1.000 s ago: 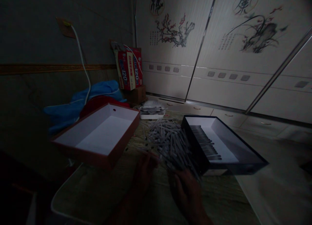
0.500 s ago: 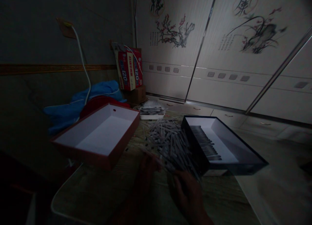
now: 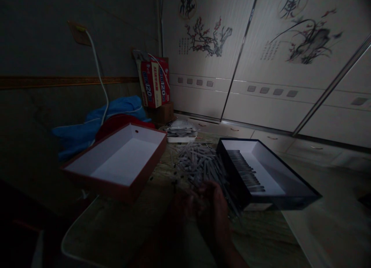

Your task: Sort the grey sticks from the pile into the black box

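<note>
My left hand [image 3: 187, 202] and my right hand [image 3: 216, 200] are together over the near side of the table, fingers bent inward and dim. A pale, thin pen-like stick shows faintly between them, blurred; the left fingers close around it. What the right fingers pinch is hidden by that hand. Just beyond the hands lies a loose heap of grey pen-like sticks [image 3: 199, 159]. To the right, a dark-rimmed box [image 3: 290, 201] with a white inside holds a row of similar sticks [image 3: 245, 169] laid side by side.
A red-sided box lid or tray [image 3: 116, 190] with a white inside stands at left. Behind the heap is a white tray [image 3: 181, 139] of more sticks. Small dark bits lie on the table [image 3: 116, 229]. A blue cloth [image 3: 121, 105] and a red carton [image 3: 155, 82] are farther back.
My right hand has moved up and left, turning to meet the left hand. The stick that stretched between the hands is now mostly covered by the fingers. The boxes have stayed put.
</note>
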### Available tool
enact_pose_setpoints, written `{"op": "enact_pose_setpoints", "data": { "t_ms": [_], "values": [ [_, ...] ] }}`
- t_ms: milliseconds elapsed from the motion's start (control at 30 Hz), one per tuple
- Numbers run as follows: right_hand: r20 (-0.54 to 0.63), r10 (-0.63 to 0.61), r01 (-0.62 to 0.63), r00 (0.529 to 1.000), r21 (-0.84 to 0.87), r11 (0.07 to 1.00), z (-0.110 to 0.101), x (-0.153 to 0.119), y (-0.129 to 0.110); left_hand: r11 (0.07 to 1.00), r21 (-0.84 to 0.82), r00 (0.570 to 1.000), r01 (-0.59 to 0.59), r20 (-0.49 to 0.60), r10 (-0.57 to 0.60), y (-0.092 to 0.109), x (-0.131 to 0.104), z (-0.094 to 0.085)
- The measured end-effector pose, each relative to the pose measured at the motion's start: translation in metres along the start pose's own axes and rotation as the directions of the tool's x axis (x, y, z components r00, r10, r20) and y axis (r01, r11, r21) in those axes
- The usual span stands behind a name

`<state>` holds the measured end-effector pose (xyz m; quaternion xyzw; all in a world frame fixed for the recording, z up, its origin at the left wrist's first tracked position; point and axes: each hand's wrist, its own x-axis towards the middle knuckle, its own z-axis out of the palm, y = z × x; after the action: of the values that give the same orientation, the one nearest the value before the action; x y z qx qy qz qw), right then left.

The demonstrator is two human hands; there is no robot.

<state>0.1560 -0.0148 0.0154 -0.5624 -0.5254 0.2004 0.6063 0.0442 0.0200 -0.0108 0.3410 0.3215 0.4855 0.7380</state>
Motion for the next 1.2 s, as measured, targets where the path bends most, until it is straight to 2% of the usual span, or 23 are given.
{"op": "enact_pose_setpoints", "data": {
  "t_ms": [67, 133, 233, 300, 367, 433, 500, 567, 700, 800, 933, 1000, 1200],
  "values": [
    [0.038, 0.014, -0.011, 0.999, -0.08, 0.997, -0.003, 0.007, 0.002, 0.998, -0.063, 0.999, -0.005, -0.048, 0.002, 0.004, 0.003, -0.002],
    [0.12, -0.032, 0.067, 0.992, -0.306, 0.95, -0.008, 0.011, 0.007, 0.983, -0.182, 0.99, -0.023, -0.139, -0.003, 0.008, 0.005, -0.004],
    [0.265, -0.06, 0.226, 0.962, -0.657, 0.719, -0.009, 0.011, 0.012, 0.9, -0.433, 0.962, -0.041, -0.261, -0.082, 0.009, 0.008, -0.009],
    [0.309, -0.053, 0.284, 0.95, -0.775, 0.565, -0.005, 0.009, 0.015, 0.864, -0.502, 0.957, -0.034, -0.267, -0.117, 0.007, 0.01, -0.011],
    [0.327, -0.058, 0.314, 0.943, -0.823, 0.473, 0.0, 0.007, 0.019, 0.863, -0.503, 0.959, -0.035, -0.261, -0.114, 0.004, 0.012, -0.013],
    [0.333, -0.055, 0.322, 0.941, -0.838, 0.44, 0.006, 0.007, 0.023, 0.872, -0.489, 0.961, -0.03, -0.255, -0.11, 0.002, 0.013, -0.014],
    [0.333, -0.057, 0.322, 0.941, -0.832, 0.451, 0.009, 0.007, 0.028, 0.879, -0.477, 0.964, -0.029, -0.247, -0.102, 0.0, 0.014, -0.015],
    [0.323, -0.08, 0.317, 0.943, -0.798, 0.512, 0.011, 0.009, 0.031, 0.888, -0.458, 0.97, -0.034, -0.229, -0.081, -0.001, 0.014, -0.016],
    [0.23, -0.122, 0.234, 0.966, -0.561, 0.794, 0.005, 0.011, 0.032, 0.932, -0.356, 0.98, -0.07, -0.199, -0.002, -0.002, 0.012, -0.014],
    [0.2, -0.076, 0.15, 0.977, -0.387, 0.91, -0.005, 0.01, 0.029, 0.965, -0.247, 0.978, -0.091, -0.206, 0.039, -0.001, 0.009, -0.009],
    [0.193, -0.063, 0.099, 0.979, -0.183, 0.978, -0.02, 0.003, 0.026, 0.982, -0.149, 0.972, -0.116, -0.221, 0.081, 0.001, 0.007, -0.002],
    [0.189, -0.058, 0.088, 0.98, -0.157, 0.984, -0.024, -0.002, 0.029, 0.988, -0.105, 0.97, -0.114, -0.224, 0.088, 0.002, 0.006, 0.0],
    [0.119, 0.083, -0.068, 0.99, -0.124, 0.99, -0.023, -0.011, 0.039, 0.997, 0.003, 0.979, -0.079, -0.186, 0.078, 0.003, 0.004, 0.002]
  ]
}}
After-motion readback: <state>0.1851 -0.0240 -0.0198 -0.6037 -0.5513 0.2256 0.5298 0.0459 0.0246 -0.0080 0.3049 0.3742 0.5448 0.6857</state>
